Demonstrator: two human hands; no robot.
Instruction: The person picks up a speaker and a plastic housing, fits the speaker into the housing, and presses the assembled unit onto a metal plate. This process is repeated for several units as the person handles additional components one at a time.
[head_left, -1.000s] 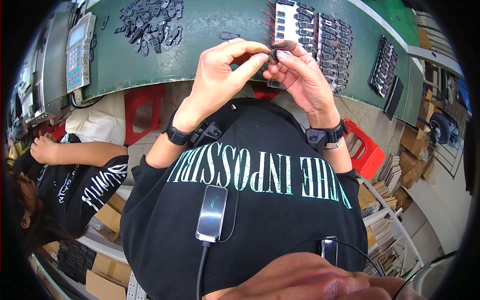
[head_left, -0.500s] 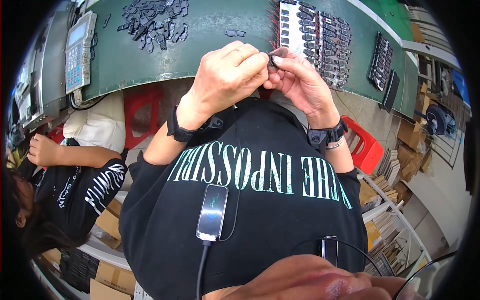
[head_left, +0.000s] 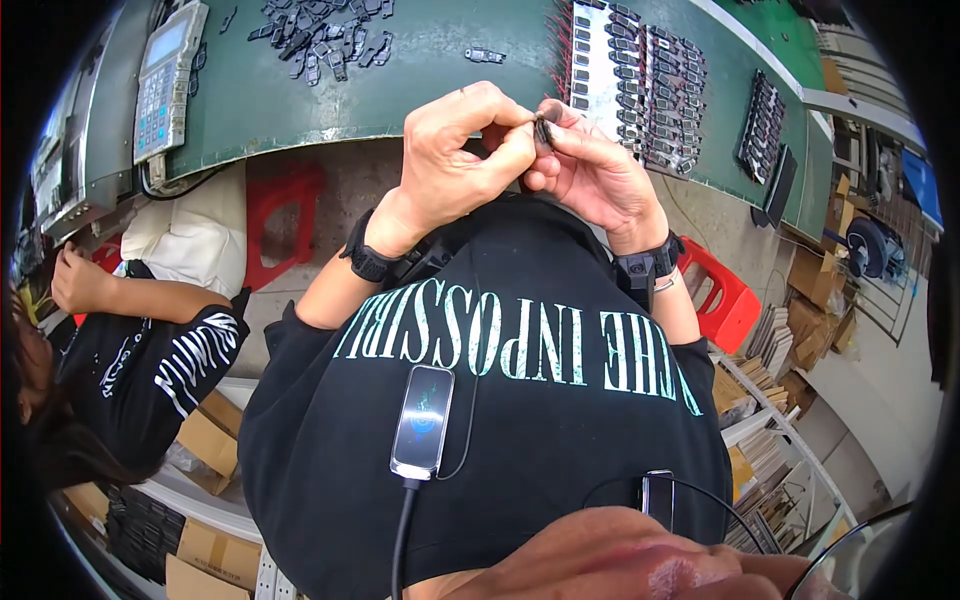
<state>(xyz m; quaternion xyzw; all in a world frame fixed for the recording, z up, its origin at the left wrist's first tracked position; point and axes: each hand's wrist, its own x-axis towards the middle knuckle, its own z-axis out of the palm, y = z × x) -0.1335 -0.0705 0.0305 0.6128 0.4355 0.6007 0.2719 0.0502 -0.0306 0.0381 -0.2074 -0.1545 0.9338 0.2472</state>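
In front of my chest, above the near edge of the green table [head_left: 420,95], my two hands meet. A small black plastic part [head_left: 543,134] is pinched between the thumb and fingers of my right hand [head_left: 608,175]. My left hand [head_left: 455,165] has its thumb and index fingertip pressed together against the part's left side. Whatever lies between those left fingertips is too small to make out. Beyond my hands, one similar black part [head_left: 485,55] lies alone on the table. A heap of black parts [head_left: 325,35] sits farther left.
Rows of small black units with red wires stand on a white board [head_left: 590,65] at right, with another row block [head_left: 762,125] farther right. A keypad device [head_left: 168,85] is at the left. Red stools [head_left: 725,300] flank me; a co-worker's arm [head_left: 150,300] is at left.
My left hand has rolled, so its thumb and index finger now form a loop with a gap. The black part is turned more upright. The table has shifted slightly up in view.
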